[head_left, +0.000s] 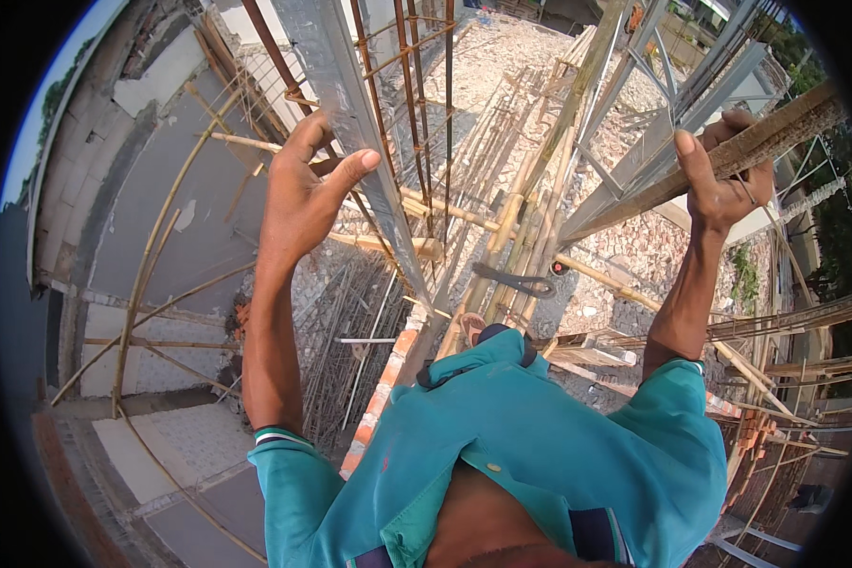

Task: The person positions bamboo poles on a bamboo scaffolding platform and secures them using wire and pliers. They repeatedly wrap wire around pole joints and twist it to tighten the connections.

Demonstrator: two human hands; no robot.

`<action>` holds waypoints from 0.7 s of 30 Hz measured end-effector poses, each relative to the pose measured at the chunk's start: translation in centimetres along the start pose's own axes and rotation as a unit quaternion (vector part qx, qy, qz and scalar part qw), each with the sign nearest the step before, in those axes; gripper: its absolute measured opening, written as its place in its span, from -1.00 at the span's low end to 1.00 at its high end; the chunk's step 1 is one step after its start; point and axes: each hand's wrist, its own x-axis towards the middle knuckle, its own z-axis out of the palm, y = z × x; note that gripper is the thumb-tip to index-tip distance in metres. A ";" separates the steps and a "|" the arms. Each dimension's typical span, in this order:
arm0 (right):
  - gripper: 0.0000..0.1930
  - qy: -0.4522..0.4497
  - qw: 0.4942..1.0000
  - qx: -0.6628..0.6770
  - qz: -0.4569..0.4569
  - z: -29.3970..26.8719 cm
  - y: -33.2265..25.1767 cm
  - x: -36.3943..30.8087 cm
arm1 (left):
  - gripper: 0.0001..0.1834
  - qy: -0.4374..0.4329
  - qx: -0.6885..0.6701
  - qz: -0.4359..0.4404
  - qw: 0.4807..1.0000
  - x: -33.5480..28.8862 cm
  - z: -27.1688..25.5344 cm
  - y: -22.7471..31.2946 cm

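Seen from my remote seat through the head camera: one open-air building site, sunlit, viewed steeply downward. Left hand (pixel 308 185): fingers bent around the edge of a grey metal post (pixel 364 133), thumb across its near face, clamped on it; some fingertips hidden behind. Post leaning, ahead and to the left of the person. Right hand (pixel 721 194): fingers and thumb clamped on a rough wooden board (pixel 776 134), which slants up to the right beside a grey metal frame (pixel 648 156). Beside the post: several upright rusty rods (pixel 413 90), tied with crosspieces. Underfoot: bamboo poles (pixel 528 222) laid lengthwise, a dark strap (pixel 513 281) looped across them, one foot (pixel 473 328) partly showing past the teal shirt (pixel 540 426). Below: ground strewn with pale rubble (pixel 625 254). Left of the body: the top of a brick wall (pixel 381 396), orange and grey; beyond it, a heap of thin rods (pixel 336 317). Far left: a large grey wall (pixel 175 213), with bent bamboo scaffolding (pixel 138 293) before it. Right edge: dark greenery (pixel 833 222). Upper left rim: a strip of blue sky.
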 end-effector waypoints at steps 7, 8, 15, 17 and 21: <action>-0.31 -0.039 0.987 -0.028 -0.156 4.7 4.2 3.5 | -0.53 0.004 -0.019 -0.018 1.000 -0.2 0.4 0.6; -0.30 -0.054 0.984 -0.039 -0.167 5.3 4.6 3.6 | -0.49 0.021 -0.006 -0.013 1.000 -0.3 0.3 0.6; -0.31 -0.104 0.954 0.062 -0.274 8.5 8.5 4.6 | -0.01 0.283 0.169 0.091 0.940 -1.9 -0.5 5.4; -0.33 -0.123 0.943 0.068 -0.302 9.1 9.2 5.2 | 0.15 0.315 0.083 0.219 0.920 -1.9 -1.0 8.5; -0.38 -0.148 0.924 0.097 -0.338 10.3 9.3 7.2 | -0.38 0.168 -0.282 0.374 0.867 -2.5 -1.3 14.4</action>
